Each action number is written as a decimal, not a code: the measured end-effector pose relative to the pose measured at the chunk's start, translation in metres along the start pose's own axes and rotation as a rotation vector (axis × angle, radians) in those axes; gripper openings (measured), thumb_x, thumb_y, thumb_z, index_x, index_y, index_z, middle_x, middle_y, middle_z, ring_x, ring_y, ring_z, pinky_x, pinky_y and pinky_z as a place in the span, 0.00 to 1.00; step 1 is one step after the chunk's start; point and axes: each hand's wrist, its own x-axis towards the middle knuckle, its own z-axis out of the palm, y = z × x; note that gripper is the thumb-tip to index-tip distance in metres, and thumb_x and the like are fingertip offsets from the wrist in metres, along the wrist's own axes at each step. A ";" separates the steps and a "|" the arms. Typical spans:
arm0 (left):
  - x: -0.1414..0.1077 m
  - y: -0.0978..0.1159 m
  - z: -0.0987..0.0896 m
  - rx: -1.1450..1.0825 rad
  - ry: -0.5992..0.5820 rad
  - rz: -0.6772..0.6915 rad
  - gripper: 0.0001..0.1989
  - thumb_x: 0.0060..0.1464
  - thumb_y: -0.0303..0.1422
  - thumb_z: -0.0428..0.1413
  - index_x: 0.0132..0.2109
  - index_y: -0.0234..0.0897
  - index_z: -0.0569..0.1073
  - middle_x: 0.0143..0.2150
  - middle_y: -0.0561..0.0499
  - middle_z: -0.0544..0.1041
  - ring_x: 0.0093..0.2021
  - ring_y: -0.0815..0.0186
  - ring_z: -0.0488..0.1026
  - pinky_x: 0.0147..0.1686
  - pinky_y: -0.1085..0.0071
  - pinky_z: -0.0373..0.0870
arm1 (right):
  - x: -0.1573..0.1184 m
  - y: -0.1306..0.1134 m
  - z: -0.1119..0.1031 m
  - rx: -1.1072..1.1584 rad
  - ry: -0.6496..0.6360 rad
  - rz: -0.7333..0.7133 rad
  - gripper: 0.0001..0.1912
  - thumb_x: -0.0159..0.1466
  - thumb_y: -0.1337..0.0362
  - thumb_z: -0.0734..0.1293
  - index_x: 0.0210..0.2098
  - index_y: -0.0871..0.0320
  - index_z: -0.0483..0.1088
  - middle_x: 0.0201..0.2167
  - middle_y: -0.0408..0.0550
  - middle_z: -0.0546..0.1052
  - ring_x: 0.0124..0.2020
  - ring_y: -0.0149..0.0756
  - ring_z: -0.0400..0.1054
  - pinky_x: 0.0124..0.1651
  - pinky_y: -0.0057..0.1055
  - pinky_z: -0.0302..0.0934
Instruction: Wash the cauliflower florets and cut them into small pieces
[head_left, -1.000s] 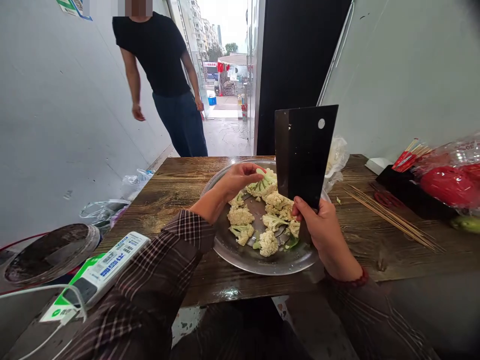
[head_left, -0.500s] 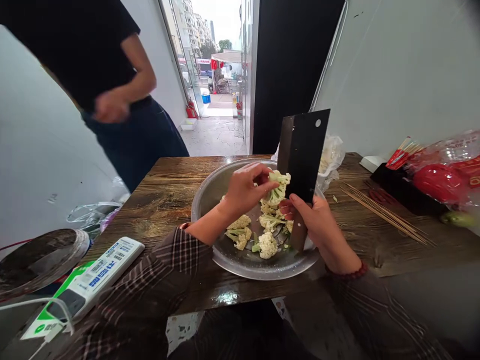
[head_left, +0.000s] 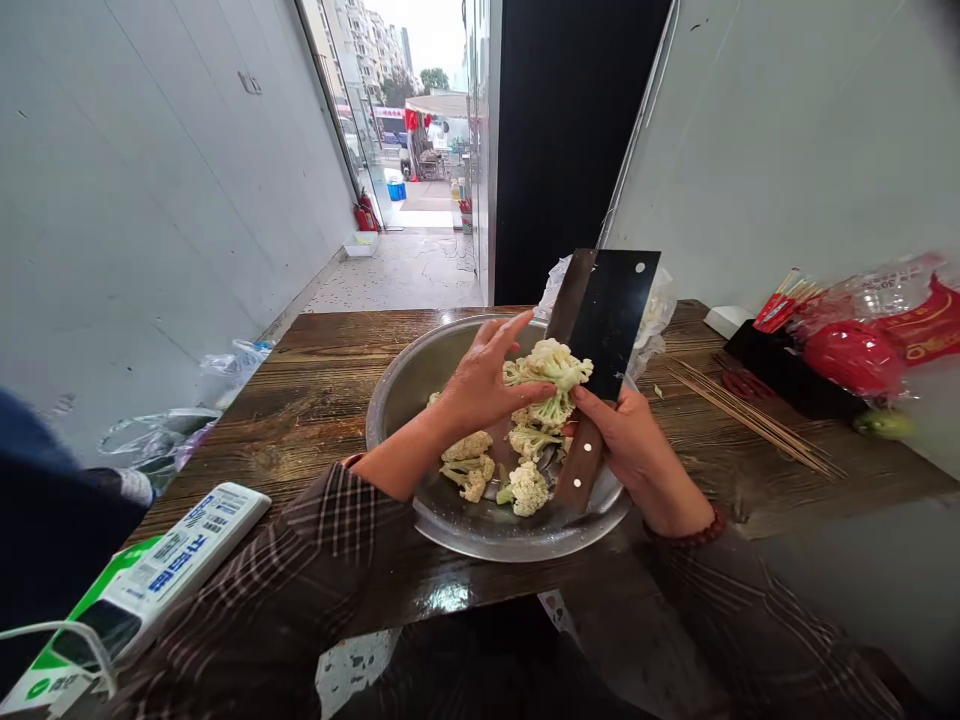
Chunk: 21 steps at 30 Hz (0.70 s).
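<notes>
A steel basin (head_left: 390, 375) on the wooden table contains several cut cauliflower florets (head_left: 523, 488). Over it, my left hand (head_left: 480, 385) has its thumb under a larger piece of cauliflower (head_left: 556, 368), with its fingers raised and spread loosely behind. My right hand (head_left: 637, 450) is wrapped around the wooden handle of a cleaver (head_left: 611, 310), whose broad dark blade points up and leans slightly right. The right thumb tip touches the cauliflower beside the blade. The other right fingers are mostly hidden behind the handle and cauliflower.
Thin wooden skewers (head_left: 757, 420) lie on the table (head_left: 322, 385) to the right. Beyond them is a black box (head_left: 787, 375) with red plastic packaging (head_left: 855, 355). A white plastic bag (head_left: 652, 325) stands behind the basin. At left are a white boxed item (head_left: 199, 550) and a cable (head_left: 75, 628).
My left fingers have lifted and spread, and the cauliflower has turned its rounded top up. The cleaver has tilted and dropped slightly. The person at left has moved mostly out of view.
</notes>
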 end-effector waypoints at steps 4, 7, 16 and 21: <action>-0.001 -0.003 0.003 -0.261 -0.232 -0.147 0.33 0.46 0.36 0.64 0.60 0.42 0.67 0.50 0.45 0.74 0.45 0.62 0.72 0.44 0.64 0.71 | 0.001 0.005 -0.001 -0.086 -0.013 -0.094 0.21 0.48 0.51 0.76 0.34 0.58 0.74 0.25 0.43 0.78 0.20 0.32 0.68 0.22 0.29 0.68; -0.003 0.000 0.006 -0.377 -0.237 -0.208 0.27 0.44 0.34 0.65 0.53 0.37 0.70 0.42 0.48 0.76 0.41 0.64 0.73 0.42 0.66 0.71 | 0.001 0.006 -0.002 -0.182 -0.001 -0.170 0.19 0.50 0.51 0.74 0.33 0.58 0.74 0.23 0.43 0.77 0.21 0.33 0.69 0.21 0.29 0.67; 0.000 -0.002 -0.006 -0.664 -0.106 -0.478 0.22 0.41 0.36 0.68 0.41 0.34 0.68 0.31 0.53 0.71 0.28 0.71 0.70 0.26 0.75 0.66 | -0.002 0.007 -0.005 -0.216 0.115 -0.304 0.18 0.57 0.48 0.69 0.28 0.58 0.73 0.23 0.47 0.78 0.21 0.35 0.71 0.24 0.31 0.68; 0.002 -0.003 -0.014 -0.908 0.004 -0.509 0.22 0.43 0.33 0.66 0.45 0.35 0.68 0.36 0.51 0.73 0.33 0.67 0.74 0.32 0.67 0.76 | -0.011 0.003 -0.005 -0.445 0.171 -0.501 0.19 0.63 0.51 0.65 0.29 0.59 0.75 0.27 0.50 0.80 0.28 0.37 0.74 0.31 0.31 0.69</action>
